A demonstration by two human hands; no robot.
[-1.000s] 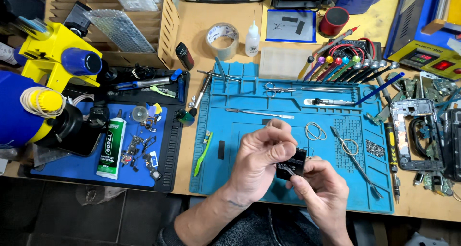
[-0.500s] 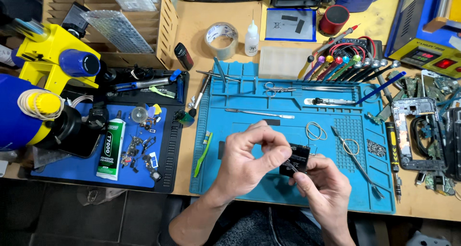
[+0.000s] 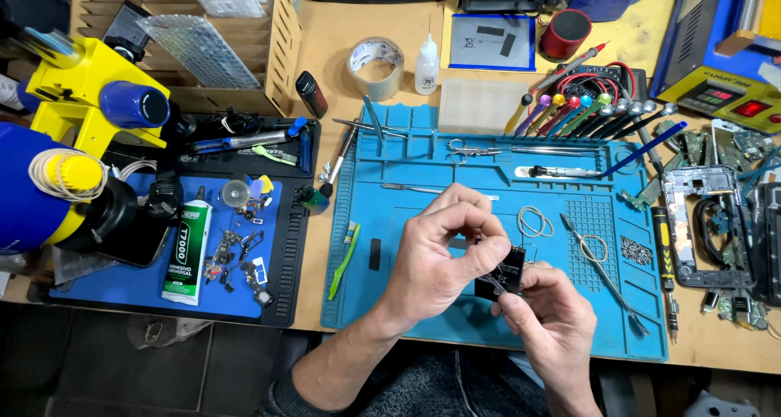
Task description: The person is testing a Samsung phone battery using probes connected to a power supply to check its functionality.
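Over the blue work mat [image 3: 407,246] both my hands meet on a small black electronic part [image 3: 504,272]. My left hand [image 3: 443,254] curls over the part from the left, thumb and fingertips pinching its upper edge. From below, my right hand [image 3: 549,315] grips the part's lower edge. Most of the part is hidden by my fingers. A rubber band [image 3: 534,221] lies on the mat just beyond my hands, and tweezers [image 3: 602,275] lie to the right.
A green toothbrush [image 3: 345,258] lies on the mat's left side. A darker blue mat [image 3: 122,283] at left holds a glue tube [image 3: 187,250] and small parts. A yellow-blue microscope [image 3: 73,140] stands far left. Screwdrivers [image 3: 586,112], scissors [image 3: 472,149], tape roll [image 3: 377,63] and phone frames [image 3: 708,226] ring the mat.
My hands have stayed in one place on the part. The left fingers have shifted slightly on its upper edge. Nothing on the bench has moved.
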